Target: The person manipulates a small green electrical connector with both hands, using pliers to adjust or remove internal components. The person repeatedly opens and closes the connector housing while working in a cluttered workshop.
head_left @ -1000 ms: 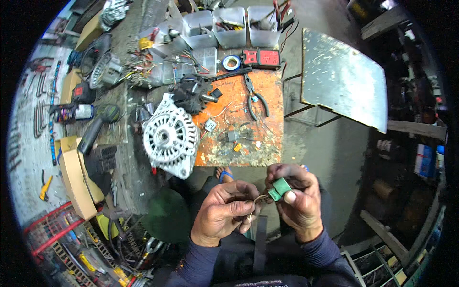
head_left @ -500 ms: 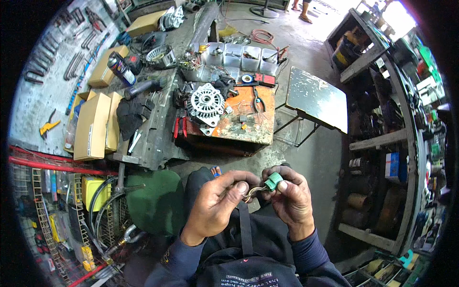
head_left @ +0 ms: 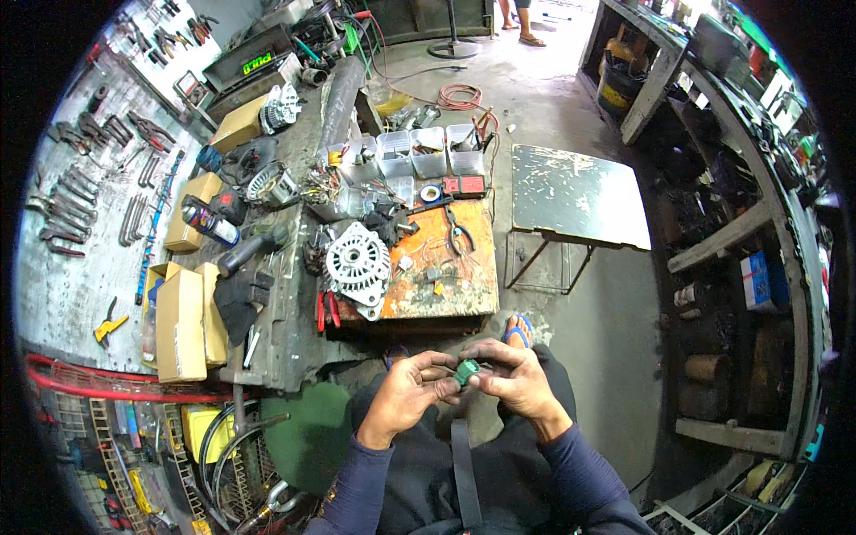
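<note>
Close together over my lap, both hands hold a small green plastic wire connector (head_left: pixel 465 371). My left hand (head_left: pixel 408 394) pinches its left side between thumb and fingers. From the other side, my right hand (head_left: pixel 524 385) grips it the same way, thumb toward me. The fingers hide much of the connector, and its wires do not show now. Beyond the hands stands a worn orange-topped box (head_left: pixel 446 299), bearing a silver alternator housing (head_left: pixel 357 260), blue-black pliers (head_left: pixel 460 234), red-handled pliers (head_left: pixel 328 310) and small loose parts.
Clear plastic bins (head_left: pixel 428 153) hold parts behind the box. A folding table (head_left: pixel 580 201) stands to the right, before wooden shelving (head_left: pixel 727 245). Cardboard boxes (head_left: pixel 181 325) and a spray can (head_left: pixel 210 223) sit on the left bench. A green stool (head_left: pixel 308 437) is beside me. Another person's feet (head_left: pixel 526 31) show far off.
My hands have drawn closer together, and the green connector has turned and come nearer my left fingers. Its wires have gone out of sight. The view has tilted up and shifted.
</note>
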### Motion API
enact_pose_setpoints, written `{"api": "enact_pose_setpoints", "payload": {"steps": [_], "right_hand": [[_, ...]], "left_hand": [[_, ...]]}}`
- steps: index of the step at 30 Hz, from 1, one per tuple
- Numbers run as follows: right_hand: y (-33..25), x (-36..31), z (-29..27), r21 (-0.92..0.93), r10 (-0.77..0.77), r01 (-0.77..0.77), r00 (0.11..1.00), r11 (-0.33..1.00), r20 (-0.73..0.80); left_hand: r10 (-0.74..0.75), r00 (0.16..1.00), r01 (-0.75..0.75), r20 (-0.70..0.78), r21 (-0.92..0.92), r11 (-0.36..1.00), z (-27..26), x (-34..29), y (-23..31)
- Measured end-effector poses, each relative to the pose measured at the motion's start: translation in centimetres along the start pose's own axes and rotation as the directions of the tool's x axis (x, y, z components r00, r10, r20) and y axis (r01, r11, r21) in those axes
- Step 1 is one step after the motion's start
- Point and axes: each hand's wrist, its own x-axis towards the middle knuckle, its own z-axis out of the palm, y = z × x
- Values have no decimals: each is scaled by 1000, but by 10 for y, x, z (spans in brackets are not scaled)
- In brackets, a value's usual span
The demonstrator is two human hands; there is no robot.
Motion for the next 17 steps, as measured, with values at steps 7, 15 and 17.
{"api": "enact_pose_setpoints", "payload": {"steps": [7,15,17], "right_hand": [[51,151,-70,-663,-210,18,955,748,-211],[74,280,-70,-961,-88,173,984,214,158],[91,283,-62,-977,-2,170,985,132,172]], "left_hand": [[155,986,-167,-70,-230,959,-73,129,-51],[148,989,-142,-14,-386,911,-93,189,-51],[134,990,-142,-49,-376,916,-103,192,-56]]}}
